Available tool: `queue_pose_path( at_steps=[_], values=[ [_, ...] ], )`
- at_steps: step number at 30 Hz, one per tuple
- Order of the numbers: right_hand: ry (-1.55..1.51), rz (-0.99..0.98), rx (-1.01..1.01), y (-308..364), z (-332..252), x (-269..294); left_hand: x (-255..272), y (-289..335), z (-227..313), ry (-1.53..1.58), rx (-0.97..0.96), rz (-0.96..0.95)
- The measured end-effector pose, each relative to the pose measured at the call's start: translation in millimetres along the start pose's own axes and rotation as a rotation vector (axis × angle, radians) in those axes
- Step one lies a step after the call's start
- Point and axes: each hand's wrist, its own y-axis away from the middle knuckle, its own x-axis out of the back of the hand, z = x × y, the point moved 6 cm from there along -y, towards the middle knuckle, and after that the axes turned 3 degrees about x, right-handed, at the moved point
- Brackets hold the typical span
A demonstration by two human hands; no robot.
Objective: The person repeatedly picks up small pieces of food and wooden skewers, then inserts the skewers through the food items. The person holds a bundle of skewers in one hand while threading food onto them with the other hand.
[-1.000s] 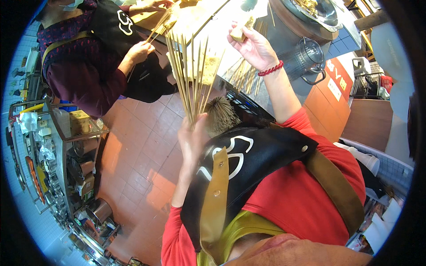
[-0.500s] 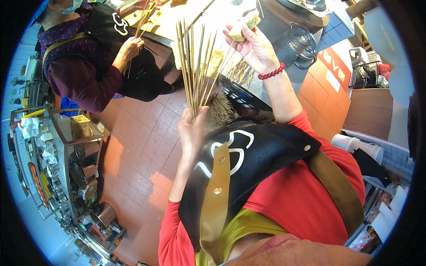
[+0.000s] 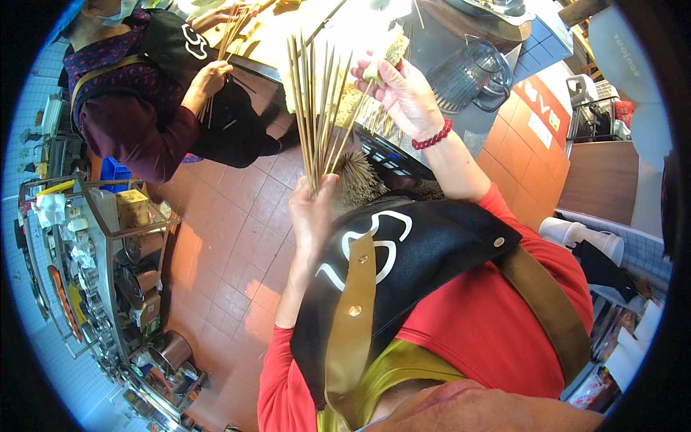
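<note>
Brown sticks (image 3: 312, 147), pale yellow block (image 3: 395, 49), red bracelet (image 3: 432, 136), black apron (image 3: 439, 230)

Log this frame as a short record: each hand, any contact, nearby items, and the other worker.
Left hand: gripping fanned sticks, tips upward
Right hand: pinching a pale yellowish piece
Contact: one stick points toward the piece; touching unclear
Right wrist: red beaded bracelet
Right of right hand: clear jug
Near left hand: dense stick bundle
Co-worker's hand: holding thin sticks
</note>
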Motion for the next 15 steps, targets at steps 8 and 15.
queue_pose_path(
  at_steps=[8, 15],
  values=[
    [0.065, 0.044, -0.027, 15.1, 15.5, -16.2, 1.0, -0.6, 4.8, -0.038, -0.029, 0.017],
    [0.035, 0.045, -0.052, -1.7, -6.6, -3.4, 2.2, -0.5, -0.3, -0.002, -0.020, 0.038]
  ],
)
